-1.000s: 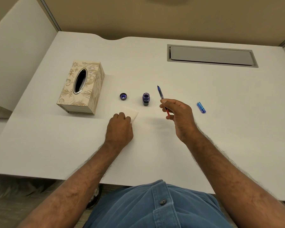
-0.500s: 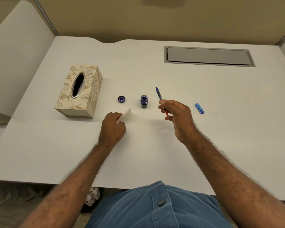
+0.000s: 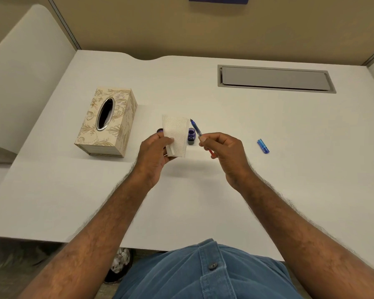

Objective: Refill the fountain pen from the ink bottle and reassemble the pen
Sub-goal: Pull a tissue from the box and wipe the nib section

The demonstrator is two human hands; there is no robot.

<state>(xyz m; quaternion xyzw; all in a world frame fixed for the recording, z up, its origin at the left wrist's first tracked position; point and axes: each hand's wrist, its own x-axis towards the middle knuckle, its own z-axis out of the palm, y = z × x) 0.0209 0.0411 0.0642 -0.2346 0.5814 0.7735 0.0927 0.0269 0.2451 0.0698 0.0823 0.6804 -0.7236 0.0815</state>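
Observation:
My right hand [image 3: 222,151] pinches the blue fountain pen section [image 3: 196,127], nib pointing up and away, with a red converter end showing below the fingers. My left hand [image 3: 154,153] holds a folded white tissue [image 3: 175,134] upright, just left of the nib. The open ink bottle [image 3: 191,134] stands on the desk behind, partly hidden by the tissue. Its cap [image 3: 159,131] peeks out at the tissue's left edge. The blue pen barrel [image 3: 263,146] lies on the desk to the right.
A patterned tissue box [image 3: 107,124] stands at the left. A grey cable hatch [image 3: 275,78] is set into the white desk [image 3: 268,190] at the back right. Partition walls surround the desk.
My left hand picked the tissue off the desk and raised it upright beside the pen. My right hand stayed in place with the pen.

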